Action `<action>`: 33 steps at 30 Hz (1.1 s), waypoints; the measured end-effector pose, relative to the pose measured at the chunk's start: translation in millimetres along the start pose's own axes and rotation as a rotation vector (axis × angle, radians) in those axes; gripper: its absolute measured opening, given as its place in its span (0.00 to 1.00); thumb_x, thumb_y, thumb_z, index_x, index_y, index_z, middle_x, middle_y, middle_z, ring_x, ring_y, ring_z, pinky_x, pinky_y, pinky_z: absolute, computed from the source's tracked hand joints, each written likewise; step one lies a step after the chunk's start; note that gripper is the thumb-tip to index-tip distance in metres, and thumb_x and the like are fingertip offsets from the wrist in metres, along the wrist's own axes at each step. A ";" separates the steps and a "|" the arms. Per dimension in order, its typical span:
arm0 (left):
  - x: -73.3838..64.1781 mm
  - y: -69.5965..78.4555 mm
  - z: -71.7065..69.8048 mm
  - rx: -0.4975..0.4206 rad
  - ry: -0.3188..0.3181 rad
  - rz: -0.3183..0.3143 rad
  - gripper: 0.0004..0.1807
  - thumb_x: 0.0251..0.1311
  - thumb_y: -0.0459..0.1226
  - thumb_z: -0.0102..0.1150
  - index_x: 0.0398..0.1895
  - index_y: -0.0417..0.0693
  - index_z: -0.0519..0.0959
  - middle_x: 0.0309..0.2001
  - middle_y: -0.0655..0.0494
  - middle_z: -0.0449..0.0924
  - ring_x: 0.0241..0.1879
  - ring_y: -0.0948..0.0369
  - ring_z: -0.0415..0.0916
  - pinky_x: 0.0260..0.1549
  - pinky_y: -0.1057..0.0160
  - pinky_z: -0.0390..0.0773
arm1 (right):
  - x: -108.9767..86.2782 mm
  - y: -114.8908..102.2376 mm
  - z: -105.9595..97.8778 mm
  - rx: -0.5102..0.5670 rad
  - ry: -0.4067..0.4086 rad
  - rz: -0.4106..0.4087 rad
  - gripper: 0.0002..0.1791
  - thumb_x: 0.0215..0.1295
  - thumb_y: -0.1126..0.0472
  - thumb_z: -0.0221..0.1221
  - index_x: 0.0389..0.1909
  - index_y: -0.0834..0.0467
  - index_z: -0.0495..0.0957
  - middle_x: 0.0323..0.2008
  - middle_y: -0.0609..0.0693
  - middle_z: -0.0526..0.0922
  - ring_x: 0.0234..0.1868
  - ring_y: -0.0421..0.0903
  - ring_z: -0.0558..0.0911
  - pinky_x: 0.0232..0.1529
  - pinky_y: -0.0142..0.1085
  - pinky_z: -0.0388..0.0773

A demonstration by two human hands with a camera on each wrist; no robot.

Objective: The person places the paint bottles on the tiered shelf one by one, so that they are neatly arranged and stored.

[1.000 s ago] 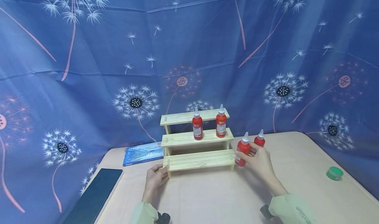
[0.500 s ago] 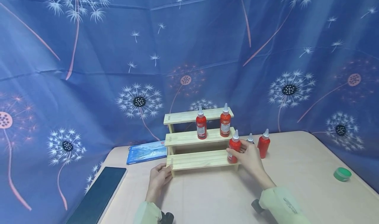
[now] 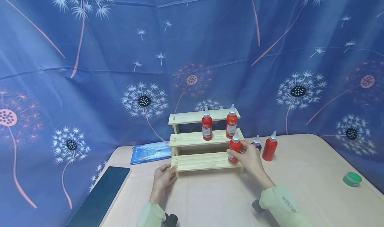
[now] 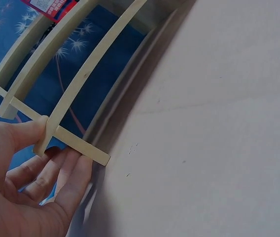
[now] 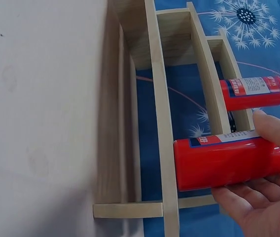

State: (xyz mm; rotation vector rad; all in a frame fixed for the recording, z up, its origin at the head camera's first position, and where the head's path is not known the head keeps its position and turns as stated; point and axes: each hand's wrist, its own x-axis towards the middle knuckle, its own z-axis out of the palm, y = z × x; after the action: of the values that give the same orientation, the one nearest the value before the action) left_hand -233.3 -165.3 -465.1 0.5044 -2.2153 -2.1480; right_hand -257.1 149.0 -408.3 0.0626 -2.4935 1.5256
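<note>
On bottom step (image 3: 198, 162), red bottle (image 3: 235, 145) upright, nozzle (image 3: 236, 136) up, right hand (image 3: 250, 157) gripping it; left hand (image 3: 163, 178) pinching step.

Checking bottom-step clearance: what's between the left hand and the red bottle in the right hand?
Only bare wood of the bottom step between left hand and red bottle; the head view shows that stretch.

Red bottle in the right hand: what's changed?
The right hand carried the red bottle leftward, from beside the wooden stand to its lowest step. A blue bottle came into view. The left hand still grips the stand; two bottles stayed on the middle step.
</note>
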 end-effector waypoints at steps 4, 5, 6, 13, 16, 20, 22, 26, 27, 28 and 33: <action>-1.4 3.2 2.3 0.001 -0.011 0.014 0.21 0.62 0.35 0.62 0.54 0.28 0.74 0.37 0.45 0.85 0.42 0.50 0.84 0.45 0.53 0.85 | -0.7 -1.4 -2.8 -0.013 0.005 0.006 0.32 0.56 0.56 0.71 0.60 0.66 0.74 0.53 0.65 0.81 0.56 0.62 0.79 0.58 0.52 0.77; -1.8 4.0 2.6 0.002 -0.016 0.016 0.21 0.62 0.35 0.62 0.54 0.28 0.74 0.37 0.46 0.85 0.42 0.51 0.84 0.45 0.53 0.85 | -0.9 -1.5 -3.5 -0.014 0.003 0.008 0.33 0.56 0.56 0.71 0.60 0.66 0.73 0.53 0.65 0.81 0.56 0.62 0.79 0.58 0.52 0.77; -2.1 4.6 2.8 0.002 -0.019 0.019 0.22 0.63 0.35 0.62 0.54 0.28 0.74 0.37 0.46 0.85 0.42 0.51 0.84 0.45 0.54 0.85 | -1.1 -1.5 -4.1 -0.013 0.001 0.011 0.33 0.56 0.56 0.71 0.61 0.66 0.73 0.54 0.65 0.80 0.57 0.62 0.79 0.59 0.52 0.77; -3.9 2.8 3.3 -0.021 -0.034 0.017 0.22 0.64 0.35 0.61 0.55 0.27 0.73 0.38 0.44 0.85 0.42 0.52 0.84 0.47 0.53 0.84 | -3.7 2.3 -5.8 -0.012 -0.036 0.021 0.36 0.58 0.55 0.70 0.64 0.65 0.69 0.58 0.65 0.77 0.59 0.63 0.77 0.60 0.52 0.76; -5.7 1.2 2.9 -0.021 -0.038 0.023 0.23 0.64 0.35 0.61 0.55 0.26 0.72 0.39 0.43 0.85 0.43 0.51 0.84 0.47 0.51 0.84 | -7.1 5.0 -9.4 0.027 -0.059 0.010 0.37 0.59 0.56 0.69 0.66 0.64 0.67 0.60 0.65 0.76 0.61 0.62 0.76 0.60 0.51 0.75; -7.9 1.0 1.5 -0.003 -0.036 0.030 0.23 0.63 0.35 0.62 0.55 0.26 0.72 0.39 0.43 0.84 0.42 0.51 0.84 0.47 0.52 0.84 | -12.6 11.1 -18.2 0.115 -0.073 -0.004 0.40 0.59 0.57 0.69 0.69 0.64 0.63 0.61 0.65 0.75 0.61 0.60 0.76 0.61 0.47 0.75; -7.6 0.4 0.4 -0.012 -0.033 0.028 0.23 0.63 0.35 0.62 0.55 0.26 0.72 0.39 0.43 0.85 0.42 0.51 0.84 0.47 0.52 0.84 | -15.8 13.7 -23.2 0.134 -0.069 -0.009 0.40 0.59 0.57 0.69 0.70 0.64 0.63 0.62 0.64 0.74 0.61 0.59 0.76 0.60 0.46 0.75; -7.0 0.1 -1.2 -0.023 -0.035 0.023 0.23 0.63 0.35 0.62 0.55 0.26 0.72 0.40 0.43 0.85 0.42 0.51 0.84 0.48 0.51 0.84 | -22.8 19.1 -33.4 0.145 -0.047 -0.034 0.40 0.59 0.57 0.69 0.69 0.66 0.63 0.61 0.66 0.74 0.61 0.61 0.76 0.61 0.47 0.74; -7.1 0.2 -1.4 -0.023 -0.038 0.023 0.23 0.63 0.35 0.62 0.55 0.25 0.72 0.40 0.43 0.85 0.43 0.51 0.84 0.48 0.51 0.83 | -24.7 20.4 -36.1 0.137 -0.037 -0.037 0.39 0.59 0.58 0.69 0.68 0.66 0.64 0.61 0.66 0.75 0.61 0.62 0.76 0.61 0.47 0.74; -7.1 0.3 -1.5 -0.023 -0.038 0.023 0.24 0.63 0.35 0.62 0.55 0.25 0.72 0.39 0.43 0.85 0.43 0.51 0.84 0.48 0.50 0.83 | -26.6 21.7 -38.8 0.138 -0.029 -0.037 0.39 0.59 0.58 0.69 0.68 0.66 0.64 0.60 0.67 0.75 0.61 0.62 0.76 0.61 0.48 0.73; -8.2 1.5 -1.1 -0.014 -0.035 0.018 0.23 0.63 0.35 0.62 0.55 0.26 0.72 0.38 0.44 0.85 0.43 0.50 0.84 0.47 0.52 0.84 | -35.9 27.4 -52.5 0.120 0.000 -0.033 0.37 0.60 0.57 0.68 0.67 0.64 0.66 0.60 0.66 0.76 0.60 0.61 0.77 0.58 0.43 0.77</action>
State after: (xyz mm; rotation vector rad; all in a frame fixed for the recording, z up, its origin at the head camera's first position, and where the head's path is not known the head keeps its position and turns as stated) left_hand -225.6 -164.5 -461.9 0.4484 -2.2121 -2.1783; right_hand -217.6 205.3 -416.7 0.1227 -2.3867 1.6603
